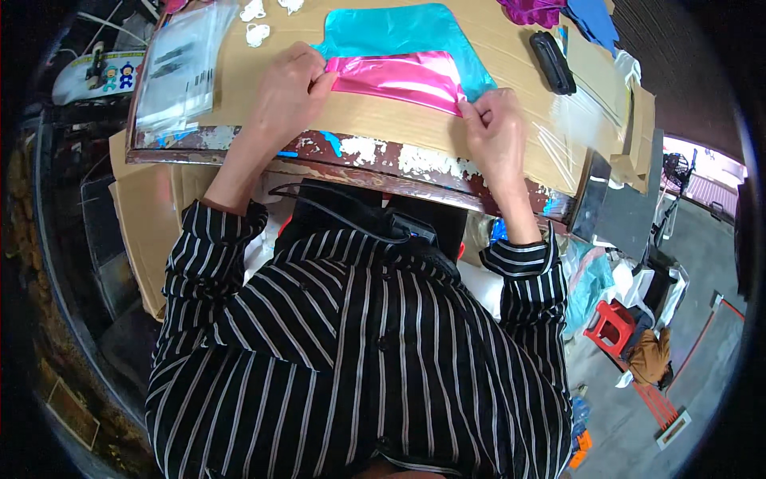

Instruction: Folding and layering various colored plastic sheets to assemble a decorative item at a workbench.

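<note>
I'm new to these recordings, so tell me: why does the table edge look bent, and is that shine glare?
Head view: the fisheye lens bows the table edge and darkens the rim; daylight glints off the shiny pink foil held between left hand and right hand; the centre is sharp, the corners black.

Clear plastic bags (179,68), a black case (552,62), a red stool (610,323).

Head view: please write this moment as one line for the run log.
left hand: pinches pink foil piece at its left end | right hand: pinches its right end | under it: blue foil piece | surface: cardboard sheet
</note>
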The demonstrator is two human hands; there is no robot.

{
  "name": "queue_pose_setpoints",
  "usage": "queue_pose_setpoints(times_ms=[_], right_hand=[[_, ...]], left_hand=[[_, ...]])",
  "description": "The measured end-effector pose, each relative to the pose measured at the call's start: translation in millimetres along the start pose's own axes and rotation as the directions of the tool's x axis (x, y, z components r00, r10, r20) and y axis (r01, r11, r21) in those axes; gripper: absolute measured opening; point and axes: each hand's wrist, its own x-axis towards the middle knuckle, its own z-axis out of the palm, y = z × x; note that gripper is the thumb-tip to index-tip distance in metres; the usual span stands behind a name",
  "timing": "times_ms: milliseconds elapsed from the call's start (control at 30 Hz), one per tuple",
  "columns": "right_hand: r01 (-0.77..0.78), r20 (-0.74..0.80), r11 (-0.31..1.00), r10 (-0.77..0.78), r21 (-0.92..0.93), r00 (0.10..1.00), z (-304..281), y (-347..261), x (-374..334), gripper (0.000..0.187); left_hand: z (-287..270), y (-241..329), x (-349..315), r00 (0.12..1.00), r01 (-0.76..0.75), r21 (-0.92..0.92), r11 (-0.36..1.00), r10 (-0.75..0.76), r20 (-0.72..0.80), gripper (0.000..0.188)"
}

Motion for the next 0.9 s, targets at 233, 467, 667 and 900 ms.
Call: queue_pose_setpoints(times_ms=[233,467,667,900], right_hand=[[0.500,0.093,0.853,-0.491,-0.149,0.866,32.4,-52.0,-7.5,0.061],[0.400,0.315,0.917,-0.382,0.010,0.869,42.8,-78.1,-25.3,0.084],[0.246,0.303,0.964,-0.206,-0.099,0.930,9.9,-22.0,-31.2,0.088],[0.263,0.313,0.959,-0.218,-0.110,0.924,1.7,-11.6,-34.9,0.088]], left_hand=[[-2.1,-2.8,4.5,0.997,-0.079,0.020,0.997,0.079,0.028,0.027],[-5.7,4.6,9.8,0.998,-0.048,-0.002,0.999,0.048,0.043,0.026],[-12.1,10.2,13.4,0.993,0.060,-0.056,0.997,-0.054,0.110,0.027],[-15.4,3.2,11.1,1.000,-0.020,-0.026,0.999,0.020,0.001,0.016]])
